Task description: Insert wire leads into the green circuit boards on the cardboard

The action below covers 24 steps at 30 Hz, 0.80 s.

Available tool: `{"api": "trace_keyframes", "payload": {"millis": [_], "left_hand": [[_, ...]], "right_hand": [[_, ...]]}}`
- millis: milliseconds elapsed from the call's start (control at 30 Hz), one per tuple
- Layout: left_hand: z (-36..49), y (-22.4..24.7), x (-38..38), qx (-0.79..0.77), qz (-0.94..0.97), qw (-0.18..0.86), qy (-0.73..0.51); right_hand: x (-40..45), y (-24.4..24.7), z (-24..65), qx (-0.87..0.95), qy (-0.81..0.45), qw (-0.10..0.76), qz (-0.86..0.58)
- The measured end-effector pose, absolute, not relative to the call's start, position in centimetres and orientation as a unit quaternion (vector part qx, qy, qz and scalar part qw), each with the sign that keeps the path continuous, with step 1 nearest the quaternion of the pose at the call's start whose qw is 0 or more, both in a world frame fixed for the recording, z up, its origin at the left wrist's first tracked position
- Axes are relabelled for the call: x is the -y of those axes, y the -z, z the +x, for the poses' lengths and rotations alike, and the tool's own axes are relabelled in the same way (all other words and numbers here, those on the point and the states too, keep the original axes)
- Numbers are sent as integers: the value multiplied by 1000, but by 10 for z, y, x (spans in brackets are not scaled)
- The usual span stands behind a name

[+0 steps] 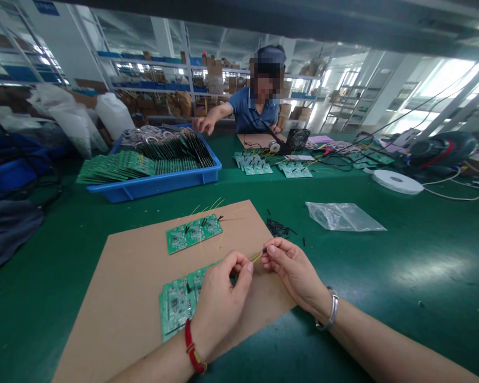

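My left hand [221,303], with a red cord on its wrist, pinches a thin yellow wire [256,258] above a green circuit board [179,304]. My right hand [293,271], with a silver bangle, pinches a small black tube [264,250] at the wire's end. The hand partly hides that board, which has black parts and yellow wires attached. A second green circuit board [194,233], also with yellow wires, lies farther up the brown cardboard sheet [123,303].
Loose black tubes [279,227] and a clear plastic bag [341,217] lie right of the cardboard. Ahead stands a blue tray [155,184] of stacked circuit boards. Across the green bench, a co-worker [255,103] reaches toward the tray, beside more boards and a white spool [397,182].
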State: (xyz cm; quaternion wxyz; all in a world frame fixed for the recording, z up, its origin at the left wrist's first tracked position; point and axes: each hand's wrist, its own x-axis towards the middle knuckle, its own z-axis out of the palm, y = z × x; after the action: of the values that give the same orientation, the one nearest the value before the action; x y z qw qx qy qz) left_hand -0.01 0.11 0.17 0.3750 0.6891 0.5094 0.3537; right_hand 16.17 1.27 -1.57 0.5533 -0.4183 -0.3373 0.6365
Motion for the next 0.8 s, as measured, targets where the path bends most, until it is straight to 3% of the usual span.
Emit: {"api": "trace_keyframes", "payload": {"millis": [800], "left_hand": [[-1,1,-2,-508,685,381,-357]], "right_hand": [[-13,15,163,345,-637,548,-418]]}}
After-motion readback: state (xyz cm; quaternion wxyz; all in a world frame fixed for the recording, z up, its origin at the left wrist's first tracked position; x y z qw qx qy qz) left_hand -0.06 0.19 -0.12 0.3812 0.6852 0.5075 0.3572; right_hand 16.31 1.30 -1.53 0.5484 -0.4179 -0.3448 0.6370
